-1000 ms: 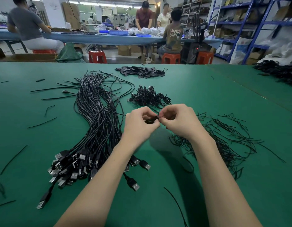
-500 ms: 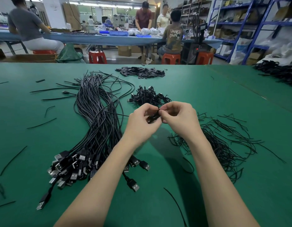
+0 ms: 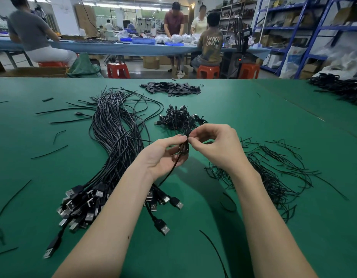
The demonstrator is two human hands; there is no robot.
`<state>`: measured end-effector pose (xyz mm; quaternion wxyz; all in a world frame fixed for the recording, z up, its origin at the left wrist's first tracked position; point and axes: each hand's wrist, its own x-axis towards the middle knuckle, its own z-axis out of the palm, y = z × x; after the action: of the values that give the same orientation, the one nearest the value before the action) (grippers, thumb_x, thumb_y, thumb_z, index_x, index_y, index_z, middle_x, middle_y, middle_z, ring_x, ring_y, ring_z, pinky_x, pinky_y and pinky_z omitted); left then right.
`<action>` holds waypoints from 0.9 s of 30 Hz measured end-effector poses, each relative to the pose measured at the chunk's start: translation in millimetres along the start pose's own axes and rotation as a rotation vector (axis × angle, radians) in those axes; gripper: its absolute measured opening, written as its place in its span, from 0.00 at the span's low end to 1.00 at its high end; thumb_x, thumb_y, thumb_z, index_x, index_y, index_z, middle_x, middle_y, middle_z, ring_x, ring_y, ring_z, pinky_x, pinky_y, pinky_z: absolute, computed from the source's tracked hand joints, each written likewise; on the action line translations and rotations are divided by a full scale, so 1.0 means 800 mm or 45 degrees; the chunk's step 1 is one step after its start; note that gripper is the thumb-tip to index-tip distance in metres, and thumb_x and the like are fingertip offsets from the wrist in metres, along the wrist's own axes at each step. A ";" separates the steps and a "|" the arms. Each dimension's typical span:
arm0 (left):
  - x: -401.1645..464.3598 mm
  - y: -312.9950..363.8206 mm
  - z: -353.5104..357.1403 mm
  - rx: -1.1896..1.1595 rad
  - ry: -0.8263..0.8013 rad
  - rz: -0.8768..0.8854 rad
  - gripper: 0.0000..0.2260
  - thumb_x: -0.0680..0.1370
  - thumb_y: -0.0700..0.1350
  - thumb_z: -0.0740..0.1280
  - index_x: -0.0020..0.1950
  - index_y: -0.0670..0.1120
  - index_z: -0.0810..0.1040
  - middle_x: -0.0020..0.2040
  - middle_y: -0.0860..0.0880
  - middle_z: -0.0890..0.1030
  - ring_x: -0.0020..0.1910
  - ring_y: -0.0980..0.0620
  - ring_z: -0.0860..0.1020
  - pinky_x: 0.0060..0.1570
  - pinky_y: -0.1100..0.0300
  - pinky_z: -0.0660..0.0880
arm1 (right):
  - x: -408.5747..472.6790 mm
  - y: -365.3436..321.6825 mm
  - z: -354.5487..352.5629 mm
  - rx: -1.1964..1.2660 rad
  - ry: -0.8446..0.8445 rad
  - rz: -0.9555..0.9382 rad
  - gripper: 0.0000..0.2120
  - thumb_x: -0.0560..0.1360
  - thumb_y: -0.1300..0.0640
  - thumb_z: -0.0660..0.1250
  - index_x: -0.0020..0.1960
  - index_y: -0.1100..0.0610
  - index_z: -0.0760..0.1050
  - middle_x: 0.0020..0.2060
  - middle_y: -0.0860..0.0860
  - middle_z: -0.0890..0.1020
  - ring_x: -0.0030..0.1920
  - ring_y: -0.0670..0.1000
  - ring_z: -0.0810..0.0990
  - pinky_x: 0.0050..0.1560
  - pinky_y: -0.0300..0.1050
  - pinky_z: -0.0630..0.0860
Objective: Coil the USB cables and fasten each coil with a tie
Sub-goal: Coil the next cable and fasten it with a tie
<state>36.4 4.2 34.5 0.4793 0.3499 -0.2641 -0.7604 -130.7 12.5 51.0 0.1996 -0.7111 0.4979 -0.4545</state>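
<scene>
A small black coiled USB cable (image 3: 183,150) hangs between my hands above the green table (image 3: 253,121). My left hand (image 3: 163,157) holds the coil in its curled fingers, palm turned up. My right hand (image 3: 217,145) pinches the black tie at the top of the coil with thumb and forefinger. A long bundle of uncoiled black USB cables (image 3: 117,141) lies to the left, its plugs (image 3: 83,205) fanned out near my left forearm. Loose black ties (image 3: 274,173) lie scattered to the right. A heap of finished coils (image 3: 181,119) sits just beyond my hands.
A pile of flat black pieces (image 3: 171,89) lies at the table's far edge. More black cables (image 3: 342,89) are heaped at the far right. Stray ties (image 3: 49,152) dot the left side. People sit on red stools at a blue bench behind.
Both hands have risen slightly toward the finished heap. My left hand has turned palm up and the coil now hangs open and visible below the pinched tie.
</scene>
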 end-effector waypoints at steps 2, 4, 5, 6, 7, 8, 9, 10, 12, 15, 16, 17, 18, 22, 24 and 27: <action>0.000 0.001 0.000 -0.011 -0.002 0.000 0.16 0.66 0.36 0.73 0.52 0.42 0.77 0.39 0.43 0.79 0.37 0.50 0.76 0.39 0.59 0.77 | -0.001 -0.003 0.000 0.004 -0.027 -0.007 0.03 0.73 0.58 0.76 0.42 0.50 0.85 0.35 0.42 0.86 0.38 0.40 0.84 0.45 0.31 0.77; 0.001 0.002 -0.001 -0.011 -0.006 0.010 0.17 0.65 0.36 0.74 0.53 0.43 0.77 0.40 0.43 0.79 0.36 0.50 0.76 0.41 0.58 0.74 | -0.002 -0.004 0.000 0.054 -0.061 0.033 0.03 0.74 0.57 0.76 0.42 0.50 0.84 0.35 0.43 0.86 0.38 0.42 0.85 0.46 0.35 0.79; 0.002 0.002 -0.002 -0.015 -0.013 0.019 0.17 0.65 0.36 0.74 0.53 0.43 0.77 0.40 0.43 0.79 0.36 0.50 0.77 0.42 0.58 0.74 | -0.002 -0.005 0.000 0.094 -0.073 0.070 0.04 0.74 0.58 0.75 0.42 0.51 0.84 0.35 0.44 0.86 0.38 0.44 0.85 0.46 0.38 0.81; 0.002 0.002 -0.004 -0.023 -0.022 0.035 0.17 0.65 0.36 0.74 0.53 0.43 0.77 0.41 0.43 0.80 0.37 0.50 0.77 0.44 0.58 0.74 | -0.002 -0.006 0.001 0.163 -0.084 0.121 0.04 0.74 0.59 0.75 0.41 0.53 0.84 0.34 0.46 0.86 0.37 0.46 0.85 0.46 0.41 0.82; 0.002 0.001 -0.004 -0.020 -0.040 0.070 0.17 0.65 0.36 0.74 0.53 0.43 0.78 0.42 0.43 0.80 0.38 0.50 0.77 0.45 0.58 0.74 | -0.001 -0.007 0.003 0.294 -0.092 0.198 0.04 0.75 0.61 0.74 0.41 0.55 0.83 0.33 0.47 0.85 0.35 0.47 0.85 0.44 0.42 0.83; 0.002 -0.001 -0.005 -0.002 -0.069 0.127 0.17 0.66 0.36 0.74 0.53 0.44 0.78 0.44 0.43 0.81 0.40 0.50 0.77 0.47 0.59 0.74 | -0.001 -0.009 0.005 0.500 -0.106 0.308 0.04 0.75 0.64 0.73 0.42 0.58 0.82 0.30 0.48 0.83 0.32 0.47 0.83 0.41 0.42 0.82; 0.003 -0.004 -0.003 0.015 -0.114 0.205 0.16 0.67 0.37 0.73 0.53 0.45 0.79 0.46 0.44 0.82 0.42 0.51 0.78 0.48 0.60 0.75 | 0.001 -0.010 0.008 0.751 -0.123 0.447 0.05 0.76 0.66 0.72 0.42 0.60 0.81 0.28 0.49 0.82 0.29 0.47 0.81 0.39 0.41 0.81; 0.004 -0.008 -0.001 0.016 -0.166 0.296 0.15 0.68 0.36 0.72 0.53 0.45 0.79 0.47 0.46 0.83 0.43 0.52 0.80 0.49 0.61 0.76 | 0.002 -0.011 0.010 1.000 -0.136 0.604 0.04 0.76 0.67 0.71 0.43 0.61 0.80 0.28 0.50 0.81 0.28 0.46 0.79 0.37 0.39 0.80; 0.007 -0.017 0.004 0.024 -0.208 0.479 0.14 0.68 0.35 0.71 0.52 0.45 0.79 0.45 0.49 0.84 0.45 0.53 0.81 0.50 0.63 0.78 | 0.002 -0.010 0.011 1.362 -0.138 0.923 0.03 0.74 0.68 0.70 0.43 0.61 0.78 0.30 0.52 0.80 0.28 0.47 0.78 0.33 0.37 0.80; 0.012 -0.024 0.005 0.254 -0.166 0.678 0.13 0.70 0.34 0.72 0.52 0.45 0.80 0.44 0.53 0.84 0.47 0.55 0.82 0.53 0.64 0.77 | 0.001 0.000 0.010 1.726 -0.161 1.210 0.04 0.67 0.68 0.71 0.42 0.65 0.79 0.34 0.55 0.80 0.29 0.48 0.78 0.27 0.35 0.77; 0.013 -0.023 0.003 0.325 -0.155 0.694 0.12 0.72 0.33 0.72 0.51 0.46 0.81 0.44 0.52 0.85 0.47 0.54 0.82 0.54 0.63 0.77 | 0.000 0.000 0.012 1.738 -0.171 1.209 0.05 0.67 0.67 0.71 0.43 0.65 0.79 0.34 0.54 0.80 0.29 0.48 0.78 0.26 0.34 0.76; 0.014 -0.021 0.000 0.356 -0.134 0.669 0.11 0.73 0.33 0.71 0.51 0.47 0.81 0.44 0.51 0.85 0.47 0.53 0.81 0.54 0.62 0.77 | -0.001 0.003 0.015 1.636 -0.173 1.145 0.05 0.69 0.67 0.71 0.44 0.64 0.80 0.35 0.53 0.81 0.29 0.47 0.78 0.26 0.33 0.75; 0.014 -0.019 -0.002 0.340 -0.099 0.614 0.11 0.74 0.33 0.71 0.51 0.47 0.81 0.44 0.50 0.85 0.45 0.53 0.82 0.51 0.63 0.78 | -0.001 0.006 0.017 1.431 -0.149 1.027 0.04 0.72 0.67 0.70 0.46 0.62 0.80 0.36 0.52 0.82 0.30 0.46 0.79 0.27 0.34 0.75; 0.014 -0.011 -0.007 0.162 0.031 0.438 0.09 0.75 0.36 0.71 0.51 0.48 0.80 0.38 0.51 0.84 0.32 0.58 0.79 0.32 0.67 0.75 | 0.000 0.017 0.010 0.268 0.011 0.212 0.13 0.75 0.63 0.70 0.56 0.48 0.79 0.53 0.40 0.83 0.44 0.45 0.85 0.42 0.41 0.81; 0.014 -0.010 -0.008 0.113 0.034 0.422 0.08 0.76 0.36 0.70 0.50 0.48 0.79 0.36 0.52 0.83 0.31 0.58 0.79 0.31 0.66 0.75 | 0.000 0.018 0.007 -0.050 0.001 -0.071 0.14 0.73 0.57 0.73 0.56 0.43 0.77 0.55 0.37 0.81 0.47 0.43 0.83 0.46 0.45 0.82; 0.013 -0.011 -0.007 0.114 0.026 0.409 0.07 0.76 0.36 0.70 0.50 0.47 0.79 0.35 0.51 0.82 0.31 0.57 0.79 0.31 0.66 0.75 | -0.002 0.015 0.013 -0.231 0.036 -0.204 0.12 0.72 0.46 0.75 0.54 0.41 0.77 0.51 0.34 0.81 0.46 0.42 0.81 0.44 0.51 0.81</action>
<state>33.2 -2.6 21.6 0.5813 0.3318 -0.3455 -0.6578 -128.4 6.8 36.2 0.0905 -0.7572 0.4814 -0.4321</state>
